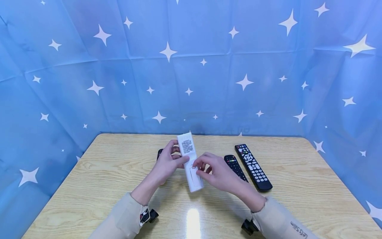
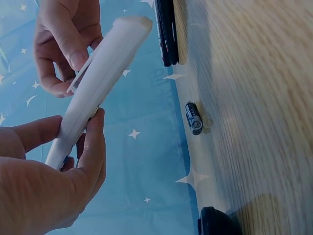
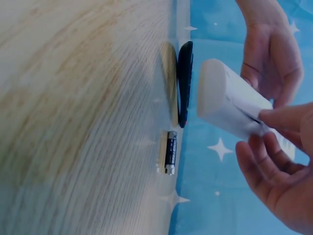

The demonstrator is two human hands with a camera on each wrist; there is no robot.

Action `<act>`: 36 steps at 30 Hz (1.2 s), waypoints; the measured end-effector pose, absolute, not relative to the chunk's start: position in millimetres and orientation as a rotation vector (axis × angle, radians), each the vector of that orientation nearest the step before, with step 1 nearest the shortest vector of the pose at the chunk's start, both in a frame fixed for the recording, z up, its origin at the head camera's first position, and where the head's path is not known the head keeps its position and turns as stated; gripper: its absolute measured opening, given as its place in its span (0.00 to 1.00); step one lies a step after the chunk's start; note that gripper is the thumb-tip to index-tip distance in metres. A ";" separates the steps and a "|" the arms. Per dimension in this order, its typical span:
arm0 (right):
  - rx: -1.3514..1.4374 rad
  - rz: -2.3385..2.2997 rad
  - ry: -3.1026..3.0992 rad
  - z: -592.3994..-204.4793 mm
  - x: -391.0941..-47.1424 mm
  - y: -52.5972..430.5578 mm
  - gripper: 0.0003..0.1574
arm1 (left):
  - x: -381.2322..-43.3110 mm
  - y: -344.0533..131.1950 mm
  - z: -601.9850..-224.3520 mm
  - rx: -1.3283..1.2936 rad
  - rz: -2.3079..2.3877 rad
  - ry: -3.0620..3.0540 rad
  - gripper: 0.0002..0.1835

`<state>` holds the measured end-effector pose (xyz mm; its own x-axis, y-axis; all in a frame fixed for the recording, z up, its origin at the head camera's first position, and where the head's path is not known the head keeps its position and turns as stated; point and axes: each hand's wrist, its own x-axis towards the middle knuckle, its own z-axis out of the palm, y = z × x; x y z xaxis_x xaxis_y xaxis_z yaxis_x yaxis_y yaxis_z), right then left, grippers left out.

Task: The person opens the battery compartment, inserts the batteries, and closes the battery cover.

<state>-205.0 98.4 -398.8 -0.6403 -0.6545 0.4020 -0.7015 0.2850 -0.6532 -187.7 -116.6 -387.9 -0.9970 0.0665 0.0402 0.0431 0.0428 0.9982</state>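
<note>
My left hand (image 1: 167,162) grips a white remote control (image 1: 187,146) by its upper part, thumb on the back and fingers behind it. The back, with a printed code label, faces the head camera. At its lower half, my right hand (image 1: 216,171) pinches the battery cover (image 1: 195,179) by its upper end between thumb and fingers. In the left wrist view, that end of the battery cover (image 2: 83,72) stands tilted a little off the remote body. The inside of the battery compartment is hidden. The remote is held above the table.
Two black remotes, a shorter one (image 1: 235,166) and a longer one (image 1: 253,167), lie right of my right hand. Another black remote (image 1: 159,153) is mostly hidden behind my left hand. Batteries (image 2: 193,118) lie on the wooden table (image 1: 89,179). A blue star-patterned curtain (image 1: 185,73) hangs behind.
</note>
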 end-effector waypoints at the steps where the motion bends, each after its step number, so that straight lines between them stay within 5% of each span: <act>1: 1.298 1.303 -2.472 -399.1 -204.8 98.1 0.13 | -187.9 -116.4 -388.0 0.115 2.163 2.253 0.28; 15: 1.008 1.524 -2.710 -397.7 -202.1 94.4 0.34 | -188.8 -117.1 -390.1 0.123 2.157 2.280 0.26; 36: 1.015 1.569 -2.769 -399.6 -204.7 96.8 0.33 | -188.2 -115.9 -388.9 0.117 2.148 2.261 0.26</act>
